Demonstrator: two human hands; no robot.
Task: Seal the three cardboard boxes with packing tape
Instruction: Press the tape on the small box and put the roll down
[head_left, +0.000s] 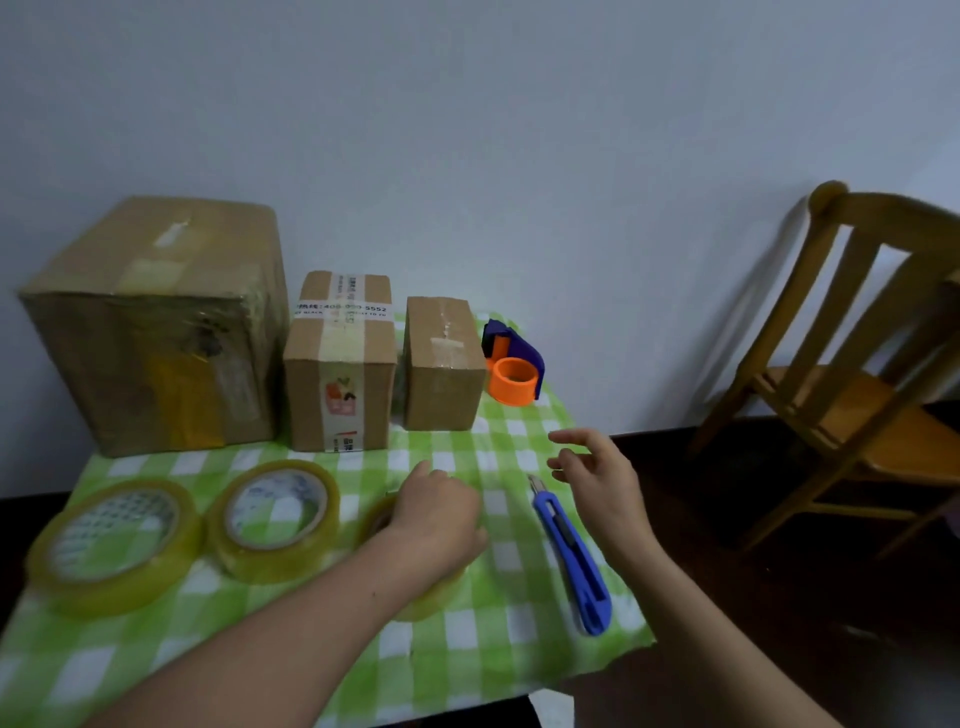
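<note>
The left hand (439, 514) sits curled down on top of the nearest tape roll (415, 597), which lies flat on the checked tablecloth (467, 649); whether the fingers have actually closed on the roll cannot be told, because the hand covers most of it. The right hand (597, 478) hangs open and empty just above the cloth, fingers spread, with the blue knife (571, 556) lying directly below and beside it, its long axis running away from the person and its blade end pointing toward the boxes. So the roll is under the left hand, the knife is nearer the right, and the boxes stand beyond both, at the far edge against the wall. Count them: three boxes in a row, the big box (156, 332) on the left, the middle box (340, 364) touching it, the small box (444, 364) just beside that. All three carry old strips of tape already. Three tape rolls too, the other two, one (111, 545) at the left and one (275, 519) next to it, untouched. One knife, and one orange and blue tape dispenser (511, 371) just right of the small box. Sealing looks not yet begun.
</note>
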